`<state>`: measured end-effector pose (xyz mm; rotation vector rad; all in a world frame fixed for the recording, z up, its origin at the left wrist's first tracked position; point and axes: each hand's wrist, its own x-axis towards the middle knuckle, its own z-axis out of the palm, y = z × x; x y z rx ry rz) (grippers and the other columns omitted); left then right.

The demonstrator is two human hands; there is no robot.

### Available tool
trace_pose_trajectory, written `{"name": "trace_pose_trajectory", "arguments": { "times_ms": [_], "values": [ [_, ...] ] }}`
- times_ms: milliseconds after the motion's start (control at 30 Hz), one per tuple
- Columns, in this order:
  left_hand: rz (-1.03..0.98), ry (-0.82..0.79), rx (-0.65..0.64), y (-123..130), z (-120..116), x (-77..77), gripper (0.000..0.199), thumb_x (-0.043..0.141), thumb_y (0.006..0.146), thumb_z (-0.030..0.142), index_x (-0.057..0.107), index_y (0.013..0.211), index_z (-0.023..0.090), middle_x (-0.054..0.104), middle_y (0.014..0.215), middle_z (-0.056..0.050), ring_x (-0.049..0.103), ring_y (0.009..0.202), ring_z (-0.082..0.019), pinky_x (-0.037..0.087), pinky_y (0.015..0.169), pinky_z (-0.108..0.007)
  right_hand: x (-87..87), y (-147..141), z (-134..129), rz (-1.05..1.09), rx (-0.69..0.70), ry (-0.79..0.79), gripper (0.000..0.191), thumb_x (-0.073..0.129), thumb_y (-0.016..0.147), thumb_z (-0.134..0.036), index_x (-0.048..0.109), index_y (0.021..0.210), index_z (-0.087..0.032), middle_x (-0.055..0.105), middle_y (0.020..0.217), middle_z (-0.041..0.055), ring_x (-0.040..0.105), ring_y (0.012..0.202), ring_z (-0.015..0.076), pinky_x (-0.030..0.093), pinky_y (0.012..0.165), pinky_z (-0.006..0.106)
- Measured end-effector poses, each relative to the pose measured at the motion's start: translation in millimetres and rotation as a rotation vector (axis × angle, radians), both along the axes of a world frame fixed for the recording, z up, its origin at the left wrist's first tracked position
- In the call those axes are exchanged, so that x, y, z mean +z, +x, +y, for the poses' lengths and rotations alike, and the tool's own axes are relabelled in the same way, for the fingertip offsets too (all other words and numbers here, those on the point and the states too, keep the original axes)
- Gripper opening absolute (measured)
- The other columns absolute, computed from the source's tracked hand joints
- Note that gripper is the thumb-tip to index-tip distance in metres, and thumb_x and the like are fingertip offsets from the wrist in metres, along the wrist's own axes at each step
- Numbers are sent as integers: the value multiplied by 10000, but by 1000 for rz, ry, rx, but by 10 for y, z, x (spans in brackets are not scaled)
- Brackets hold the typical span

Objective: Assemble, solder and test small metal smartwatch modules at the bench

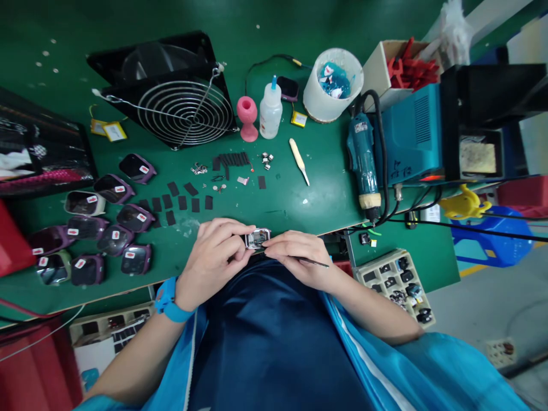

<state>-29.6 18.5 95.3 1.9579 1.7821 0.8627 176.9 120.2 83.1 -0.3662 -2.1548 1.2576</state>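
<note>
In the head view, the left hand (216, 260) gripped the small open watch-like case (257, 238) at the bench's (317, 214) front edge, seemingly to steady it near the body. The right hand (302, 257) grasped a thin dark tool (310, 261), its fingertips at the case, probably for fine control; black pads (182, 203) lay just beyond, likely for easy reach.

We wear a bright blue jacket (445, 365) with white trim, a dark navy shirt (274, 337), and a blue wristband (172, 301).
</note>
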Motion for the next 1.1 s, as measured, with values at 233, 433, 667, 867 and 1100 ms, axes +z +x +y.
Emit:
{"name": "trace_pose_trajectory", "arguments": {
  "times_ms": [233, 433, 667, 867, 1100],
  "values": [
    [-4, -1, -1, 3, -7, -7, 341, 671, 954, 156, 474, 680, 206, 763, 1082, -24, 655, 1050, -229, 441, 860, -412, -11, 10, 5, -10, 9, 1, 148, 599, 1013, -130, 742, 1013, -168, 809, 1021, 91, 776, 962, 181, 622, 843, 315],
    [-9, -6, 3, 8, -3, 5, 344, 671, 952, 149, 473, 676, 206, 765, 1089, -25, 653, 1053, -231, 442, 866, -416, -24, 11, 6, -3, 11, 4, 157, 589, 1024, -146, 743, 1014, -169, 812, 1024, 90, 777, 969, 176, 630, 838, 322],
    [1, 6, -4, 1, -7, -3, 343, 673, 947, 159, 478, 669, 205, 766, 1069, -23, 663, 1040, -232, 444, 850, -414, -11, 8, 0, -5, 36, -17, 158, 597, 1014, -134, 750, 1034, -170, 812, 1034, 96, 776, 979, 183, 617, 856, 329],
    [-7, 13, 0, 0, -4, -9, 328, 680, 938, 153, 491, 676, 207, 766, 1073, -20, 660, 1039, -231, 448, 853, -412, -15, 7, -22, -8, -7, 2, 164, 589, 1016, -140, 743, 1053, -183, 805, 1042, 89, 767, 952, 179, 614, 830, 322],
    [1, 27, -8, -6, -3, -6, 330, 678, 938, 146, 488, 676, 208, 768, 1072, -19, 661, 1035, -234, 447, 848, -417, 34, 8, -68, -49, 14, 119, 151, 596, 996, -102, 723, 1055, -159, 801, 1048, 126, 766, 927, 197, 617, 802, 347]
  ]
}}
